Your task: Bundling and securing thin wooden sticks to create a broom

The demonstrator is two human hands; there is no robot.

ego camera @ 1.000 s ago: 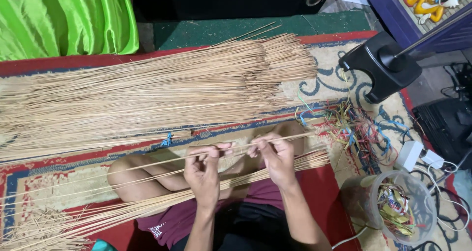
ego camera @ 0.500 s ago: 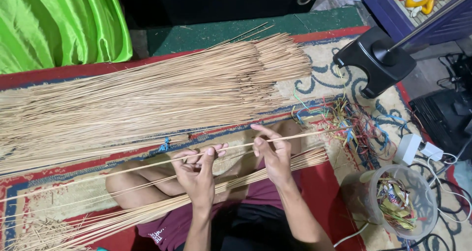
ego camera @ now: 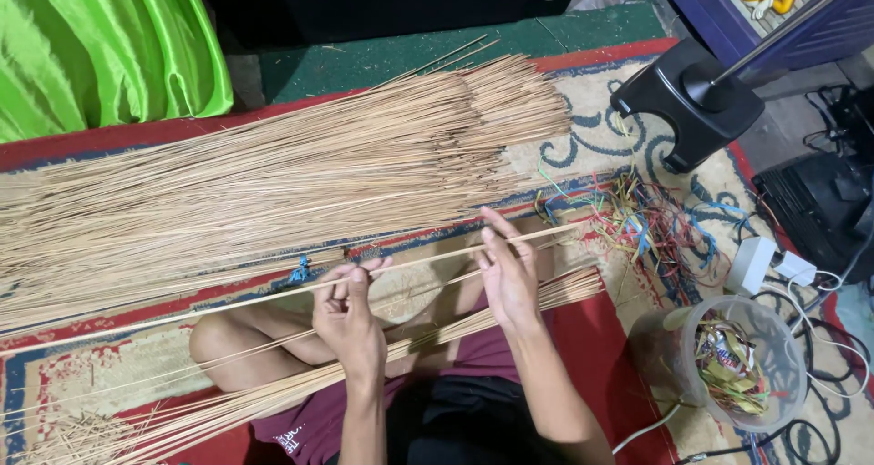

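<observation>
Large heap of pale thin sticks (ego camera: pixel 273 183) lies beyond both hands. One long pale stick (ego camera: pixel 437 260) runs left to right: left hand (ego camera: pixel 346 315) pinches it, right hand (ego camera: pixel 507 269), fingers straight, rests against it. Clear plastic tub (ego camera: pixel 769 333), right, holds coloured scraps.

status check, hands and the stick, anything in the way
Left hand pinches thin stick. Right hand fingers extended along it. Big stick pile beyond, smaller bundle on lap; nothing blocking.
</observation>
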